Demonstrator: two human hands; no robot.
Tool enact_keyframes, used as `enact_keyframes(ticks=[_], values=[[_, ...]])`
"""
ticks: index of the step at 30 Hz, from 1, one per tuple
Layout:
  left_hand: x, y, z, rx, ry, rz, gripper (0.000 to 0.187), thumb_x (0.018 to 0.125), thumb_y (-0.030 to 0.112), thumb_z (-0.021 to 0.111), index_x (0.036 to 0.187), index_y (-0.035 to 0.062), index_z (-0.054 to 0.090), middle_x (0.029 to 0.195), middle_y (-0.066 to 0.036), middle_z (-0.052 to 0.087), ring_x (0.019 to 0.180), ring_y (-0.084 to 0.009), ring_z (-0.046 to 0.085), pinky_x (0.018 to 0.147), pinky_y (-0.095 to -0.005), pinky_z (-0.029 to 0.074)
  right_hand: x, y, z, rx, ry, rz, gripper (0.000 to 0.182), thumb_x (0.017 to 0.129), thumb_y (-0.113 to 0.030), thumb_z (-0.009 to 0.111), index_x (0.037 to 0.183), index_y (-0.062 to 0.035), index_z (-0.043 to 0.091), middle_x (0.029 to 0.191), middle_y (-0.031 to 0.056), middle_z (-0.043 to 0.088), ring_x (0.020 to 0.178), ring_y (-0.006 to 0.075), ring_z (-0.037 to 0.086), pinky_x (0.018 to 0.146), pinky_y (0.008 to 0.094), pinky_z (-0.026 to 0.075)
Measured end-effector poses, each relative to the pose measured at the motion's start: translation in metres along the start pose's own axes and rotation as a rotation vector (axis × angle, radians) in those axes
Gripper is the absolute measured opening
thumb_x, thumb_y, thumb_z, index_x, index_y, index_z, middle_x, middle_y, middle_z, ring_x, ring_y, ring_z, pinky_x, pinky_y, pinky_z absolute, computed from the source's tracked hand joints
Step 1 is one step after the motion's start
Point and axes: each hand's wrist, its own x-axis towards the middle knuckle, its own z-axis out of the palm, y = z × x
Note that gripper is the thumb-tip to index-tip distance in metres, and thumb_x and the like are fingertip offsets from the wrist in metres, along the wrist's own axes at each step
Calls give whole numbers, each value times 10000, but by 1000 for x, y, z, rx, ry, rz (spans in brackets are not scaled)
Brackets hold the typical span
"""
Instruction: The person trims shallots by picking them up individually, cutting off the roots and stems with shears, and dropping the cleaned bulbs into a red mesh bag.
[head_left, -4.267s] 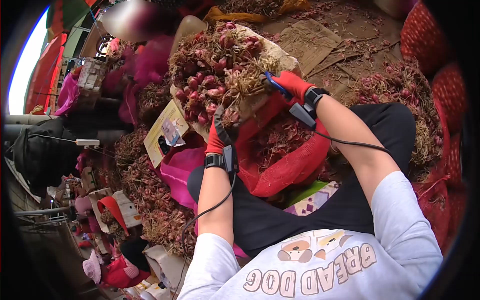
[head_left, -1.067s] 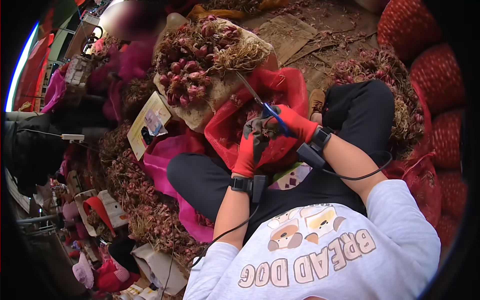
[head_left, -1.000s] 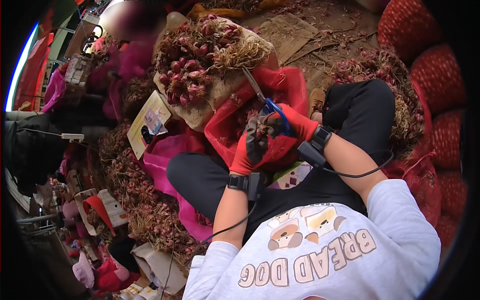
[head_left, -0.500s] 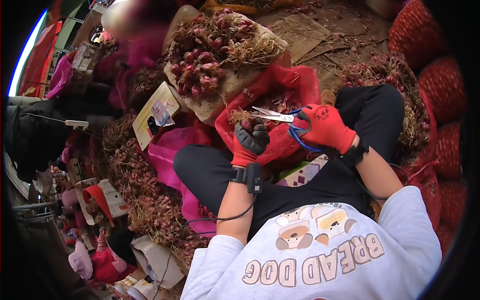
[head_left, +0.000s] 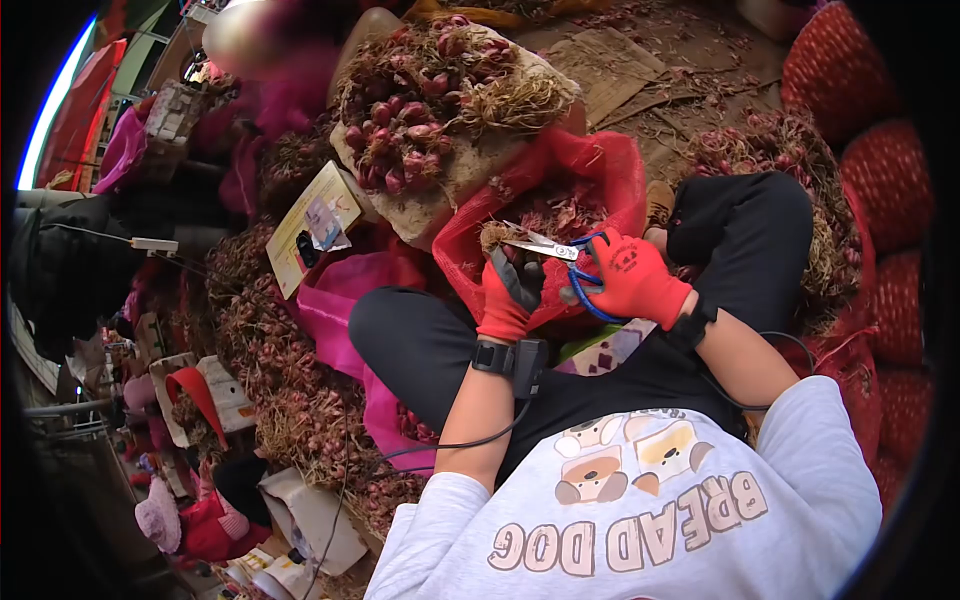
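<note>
In the head view, my left hand (head_left: pixel 510 292), in a red glove with dark grey palm and fingers, is closed on a shallot bunch (head_left: pixel 494 237); its tan roots stick up past the fingertips and the bulbs are mostly hidden. My right hand (head_left: pixel 632 275), in a red glove, grips blue-handled scissors (head_left: pixel 552 248). The blades point left, slightly apart, at the base of the roots. Both hands are above the mouth of a red mesh bag (head_left: pixel 468 222), which has loose reddish skins and trimmings (head_left: pixel 575 212) inside.
Beyond the bag, a shallot pile (head_left: pixel 405 115) lies on a pale block-like support (head_left: pixel 435 205). More shallots (head_left: pixel 290 400) spread along the left beside a pink bag (head_left: pixel 345 290). Filled red sacks (head_left: pixel 885 185) line the right. Another person in a pink hat (head_left: pixel 160 515) sits lower left.
My left hand has rotated, bringing the roots up against the blades. My right hand has shifted slightly left and down with the scissors, whose tips now reach the bunch.
</note>
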Motion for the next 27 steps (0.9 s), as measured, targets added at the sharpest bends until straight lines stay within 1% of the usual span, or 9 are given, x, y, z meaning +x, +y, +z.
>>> enact_keyframes(ticks=[6,9,12,15,17,19,21,24,27], values=[[2,11,12,-822,122,-124,244,934,290,524,1104,116,533,990,18,604,824,-132,599,775,-270,512,-3,6,4,86,-95,32,566,742,-541,649,1009,-53,544,928,143,565,816,308,603,713,395,469],[5,18,19,-750,184,-126,224,931,245,532,1124,132,522,995,29,606,888,-100,590,826,-274,499,1,7,1,102,-109,65,657,743,-642,586,944,-18,558,894,188,578,813,335,605,727,408,483],[4,7,14,-656,28,-59,209,937,240,512,1120,142,527,1004,40,604,937,-106,581,829,-277,497,3,7,6,133,-78,93,614,779,-600,579,977,-19,572,820,179,600,772,352,608,723,415,484],[1,22,31,-506,427,-289,356,918,163,523,1256,76,452,1084,-7,568,993,-145,564,869,-268,474,9,3,-4,484,-292,160,576,823,-580,554,961,-22,601,665,102,583,649,282,605,638,376,479],[1,-7,10,321,265,173,481,900,106,528,1338,30,345,1132,-50,529,1014,-172,550,888,-252,455,10,6,1,997,-560,522,449,856,-505,564,925,-64,613,599,21,525,543,168,535,518,293,406],[1,10,24,332,275,223,363,915,170,514,1233,82,362,1054,-14,520,927,-129,539,822,-233,455,12,6,1,1287,-722,742,365,883,-456,558,906,-97,618,577,-35,486,486,77,475,443,232,335],[1,31,45,-230,412,-29,133,951,310,490,1013,195,466,897,72,534,777,-45,531,708,-216,467,15,2,-3,1360,-785,813,323,904,-435,538,905,-121,616,599,-67,465,479,10,426,414,194,265],[0,25,47,-329,474,-47,143,960,374,482,939,233,496,833,98,532,707,-24,517,663,-212,469,12,16,20,1012,-705,443,371,878,-459,562,916,-92,597,629,3,538,522,117,538,460,267,379],[3,11,25,-513,438,-226,169,950,400,491,941,231,489,827,90,519,699,-32,505,649,-214,465,-1,-3,12,359,-254,176,601,803,-616,553,969,-40,593,802,123,636,780,272,636,689,386,490]])
